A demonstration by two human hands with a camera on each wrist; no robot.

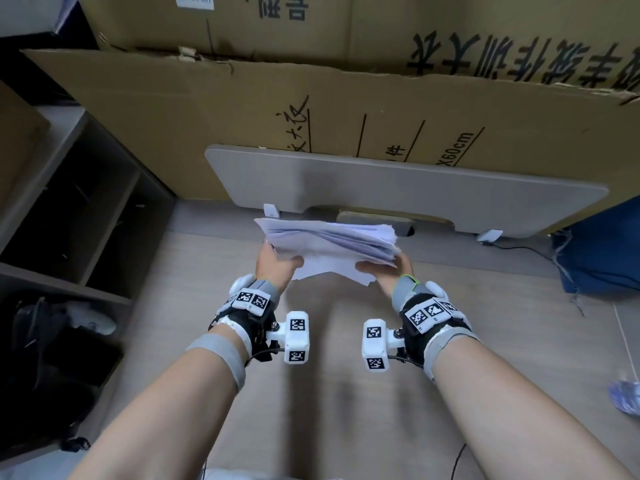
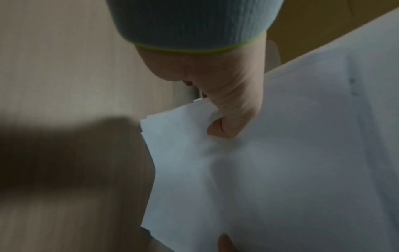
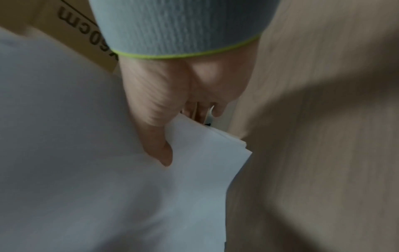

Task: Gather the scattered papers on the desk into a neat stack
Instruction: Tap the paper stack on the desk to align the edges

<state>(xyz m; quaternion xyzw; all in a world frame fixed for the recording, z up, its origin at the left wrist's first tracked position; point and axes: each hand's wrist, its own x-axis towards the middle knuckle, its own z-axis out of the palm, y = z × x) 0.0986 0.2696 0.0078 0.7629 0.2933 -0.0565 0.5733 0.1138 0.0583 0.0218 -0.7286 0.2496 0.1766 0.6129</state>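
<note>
A bundle of white papers (image 1: 329,242) is held above the wooden desk (image 1: 329,393), its sheets fanned and uneven at the near edge. My left hand (image 1: 277,263) grips the bundle's left side, thumb on top. My right hand (image 1: 384,268) grips the right side the same way. In the left wrist view the thumb of my left hand (image 2: 228,117) presses on the top sheet of the papers (image 2: 280,162) near their staggered corner. In the right wrist view the thumb of my right hand (image 3: 155,136) lies on the papers (image 3: 108,170), fingers underneath.
A grey panel (image 1: 398,188) leans against large cardboard boxes (image 1: 311,98) behind the desk. Dark shelving (image 1: 69,220) stands at the left. A blue cloth bag (image 1: 602,251) sits at the right, with a crumpled plastic item (image 1: 627,398) at the right edge.
</note>
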